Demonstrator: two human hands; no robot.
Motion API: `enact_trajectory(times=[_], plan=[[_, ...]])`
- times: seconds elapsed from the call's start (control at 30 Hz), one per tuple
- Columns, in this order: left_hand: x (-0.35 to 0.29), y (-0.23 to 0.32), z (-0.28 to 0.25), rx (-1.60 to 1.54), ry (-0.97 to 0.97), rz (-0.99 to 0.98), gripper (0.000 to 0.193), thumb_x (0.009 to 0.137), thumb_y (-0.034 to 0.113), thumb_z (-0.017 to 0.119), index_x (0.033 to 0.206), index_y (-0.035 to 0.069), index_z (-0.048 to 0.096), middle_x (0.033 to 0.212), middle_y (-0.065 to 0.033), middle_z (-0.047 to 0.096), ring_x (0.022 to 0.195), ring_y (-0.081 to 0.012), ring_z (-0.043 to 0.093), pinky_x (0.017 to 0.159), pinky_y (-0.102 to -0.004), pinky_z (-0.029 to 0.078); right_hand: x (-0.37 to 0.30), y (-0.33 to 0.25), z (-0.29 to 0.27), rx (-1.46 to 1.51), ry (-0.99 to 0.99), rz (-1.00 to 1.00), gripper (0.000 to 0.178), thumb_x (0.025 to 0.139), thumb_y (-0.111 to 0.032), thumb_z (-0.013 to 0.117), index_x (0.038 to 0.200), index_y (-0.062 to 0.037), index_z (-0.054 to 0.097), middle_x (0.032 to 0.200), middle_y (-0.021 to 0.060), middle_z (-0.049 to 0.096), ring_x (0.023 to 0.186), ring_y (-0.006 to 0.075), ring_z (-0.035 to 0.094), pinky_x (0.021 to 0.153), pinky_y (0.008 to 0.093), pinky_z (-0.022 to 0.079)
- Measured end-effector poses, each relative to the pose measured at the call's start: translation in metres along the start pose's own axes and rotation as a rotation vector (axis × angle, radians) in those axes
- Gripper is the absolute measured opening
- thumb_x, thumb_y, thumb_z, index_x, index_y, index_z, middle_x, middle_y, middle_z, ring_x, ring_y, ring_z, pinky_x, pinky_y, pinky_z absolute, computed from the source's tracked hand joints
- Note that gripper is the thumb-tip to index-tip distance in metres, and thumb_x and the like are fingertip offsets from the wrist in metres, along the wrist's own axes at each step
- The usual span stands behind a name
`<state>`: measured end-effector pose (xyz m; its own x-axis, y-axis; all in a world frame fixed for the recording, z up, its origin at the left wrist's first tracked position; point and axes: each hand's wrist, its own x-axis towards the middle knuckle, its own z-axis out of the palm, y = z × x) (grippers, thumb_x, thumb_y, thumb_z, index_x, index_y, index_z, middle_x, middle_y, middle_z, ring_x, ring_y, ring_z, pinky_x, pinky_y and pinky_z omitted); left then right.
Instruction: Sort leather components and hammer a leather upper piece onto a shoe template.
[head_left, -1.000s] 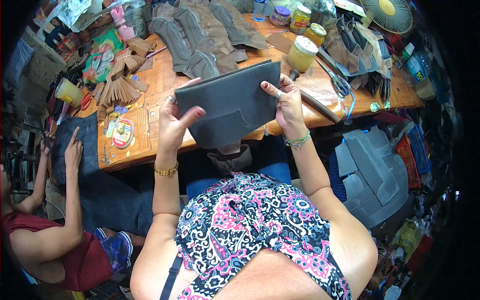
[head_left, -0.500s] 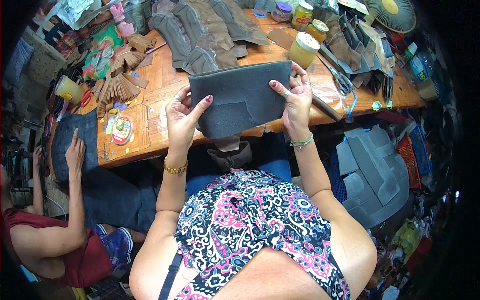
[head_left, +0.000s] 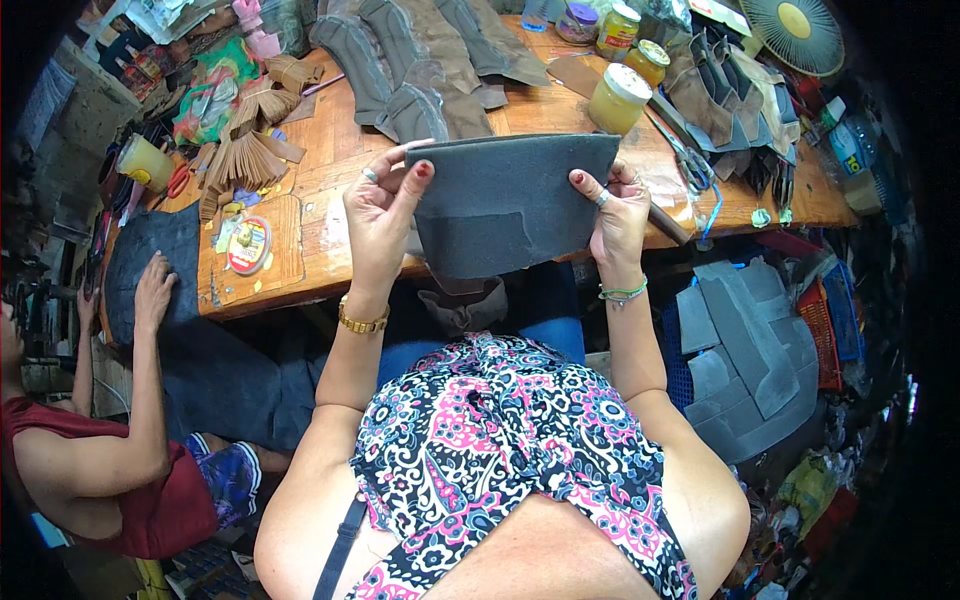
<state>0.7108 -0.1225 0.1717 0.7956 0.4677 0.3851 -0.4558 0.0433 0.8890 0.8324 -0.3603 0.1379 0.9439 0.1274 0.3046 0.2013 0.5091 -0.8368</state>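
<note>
Above the table's front edge I hold up a dark grey leather-like piece (head_left: pixel 515 185), with a rectangular patch low on its face. Its top edge looks doubled, and a bit of brown shows under its lower edge. My left hand (head_left: pixel 383 215) grips the left side, thumb in front and fingers behind. On the opposite side my right hand (head_left: pixel 617 212) pinches the edge the same way. The fingertips behind the piece are hidden. Grey-brown boot-upper pieces (head_left: pixel 415 95) lie on the wooden table (head_left: pixel 325 215) beyond my left hand.
Yellowish glue jars (head_left: pixel 620 98), scissors (head_left: pixel 693 168) and a rod (head_left: pixel 668 225) lie right of the piece. Pleated brown strips (head_left: pixel 240 160) and a round tub (head_left: pixel 246 246) are left. A co-worker's hand (head_left: pixel 154 290) rests on black material. Grey cut panels (head_left: pixel 750 360) sit low right.
The piece and both my hands have shifted slightly right. The co-worker's hand has moved down the black material, its pointing finger now lowered.
</note>
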Motion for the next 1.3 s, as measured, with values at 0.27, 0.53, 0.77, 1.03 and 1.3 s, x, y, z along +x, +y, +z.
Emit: enact_trajectory(times=[0.27, 0.53, 0.77, 1.03, 1.3], plan=[[0.013, -0.009, -0.015, -0.059, -0.038, -0.013, 0.029, 0.097, 0.017, 0.073, 0.119, -0.002, 0.068, 0.09, 0.0031, 0.068, 0.077, -0.0002, 0.054, 0.065, -0.0144, 0.041, 0.002, 0.005, -0.003, -0.024, 0.017, 0.042, 0.029, 0.073, 0.007, 0.087, 0.097, -0.0017, 0.073, 0.096, 0.0049, 0.075, 0.086, 0.0098, 0.067, 0.082, 0.0249, 0.054], [-0.013, -0.012, -0.024, 0.002, -0.269, -0.378, 0.061, 0.086, -0.001, 0.08, 0.137, -0.009, 0.049, 0.107, -0.0157, 0.074, 0.098, -0.0173, 0.072, 0.084, -0.0281, 0.061, 0.011, 0.002, -0.009, 0.017, 0.089, 0.1, 0.027, 0.076, 0.01, 0.084, 0.098, -0.0018, 0.073, 0.096, 0.0072, 0.075, 0.086, 0.0112, 0.068, 0.084, 0.0257, 0.057], [-0.02, -0.017, -0.031, -0.003, -0.217, -0.456, 0.042, 0.088, 0.002, 0.078, 0.124, -0.008, 0.06, 0.105, -0.0149, 0.075, 0.089, -0.0161, 0.073, 0.07, -0.0302, 0.065, 0.009, 0.009, -0.009, 0.03, 0.035, 0.038, 0.026, 0.077, 0.012, 0.082, 0.098, -0.0007, 0.074, 0.098, 0.0088, 0.076, 0.086, 0.0123, 0.069, 0.084, 0.0261, 0.057], [0.0, -0.029, -0.037, 0.026, -0.2, -0.292, 0.033, 0.089, 0.009, 0.081, 0.116, -0.004, 0.067, 0.097, -0.0042, 0.075, 0.084, -0.0051, 0.067, 0.075, -0.0194, 0.054, 0.01, -0.01, -0.001, 0.008, -0.03, -0.023, 0.024, 0.076, 0.013, 0.083, 0.094, -0.0005, 0.074, 0.097, 0.0101, 0.077, 0.085, 0.013, 0.071, 0.081, 0.0278, 0.059], [-0.016, -0.006, -0.022, 0.018, -0.165, -0.305, 0.031, 0.087, 0.011, 0.083, 0.111, -0.005, 0.072, 0.09, -0.0049, 0.075, 0.08, -0.0028, 0.065, 0.074, -0.0158, 0.051, 0.008, -0.004, -0.008, -0.032, 0.031, 0.007, 0.023, 0.076, 0.01, 0.084, 0.094, -0.002, 0.075, 0.097, 0.009, 0.077, 0.085, 0.0124, 0.071, 0.084, 0.0279, 0.057]])
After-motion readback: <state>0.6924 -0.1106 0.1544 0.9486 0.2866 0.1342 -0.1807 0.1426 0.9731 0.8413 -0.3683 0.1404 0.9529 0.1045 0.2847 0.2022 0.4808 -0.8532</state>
